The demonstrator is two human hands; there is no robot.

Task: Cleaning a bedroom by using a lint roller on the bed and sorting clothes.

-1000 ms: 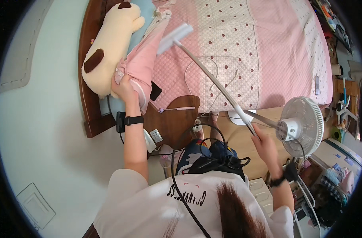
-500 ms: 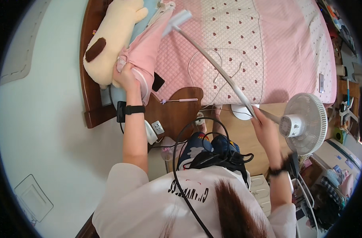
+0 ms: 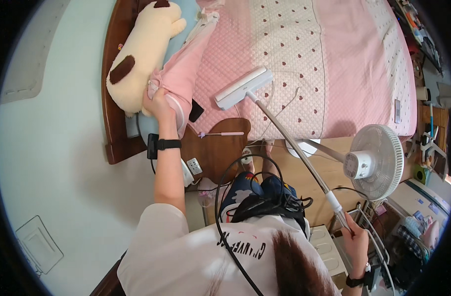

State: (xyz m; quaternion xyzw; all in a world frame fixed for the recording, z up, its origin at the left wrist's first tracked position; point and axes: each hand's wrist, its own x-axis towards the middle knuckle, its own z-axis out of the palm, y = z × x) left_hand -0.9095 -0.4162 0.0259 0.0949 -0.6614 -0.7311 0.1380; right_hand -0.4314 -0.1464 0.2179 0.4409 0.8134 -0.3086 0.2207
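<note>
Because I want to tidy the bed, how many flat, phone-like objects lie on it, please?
2: a black one beside the pink fabric, and a greyish one near the right edge of the bed. More may be hidden under the fabric.

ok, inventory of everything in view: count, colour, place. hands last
Long-handled tool: 1, white and grey, bed to right hand
Cloth: 1, pink, in left hand
Plush toy: 1, cream and brown, beside headboard
Headboard: 1, brown, bed's left end
Bedspread: 1, pink and white, on bed
Phone-like slab: 1, black, beside cloth
Wooden surface: 1, brown, bed's near left
Stick: 1, pink-handled, on wooden surface
Fan: 1, white, right
Drawer unit: 1, white, lower right
Clothes heap: 1, mixed, far right
Right-edge clutter: too small to count
Left hand: 1, bare, gripping cloth
Right hand: 1, bare, gripping tool handle
</note>
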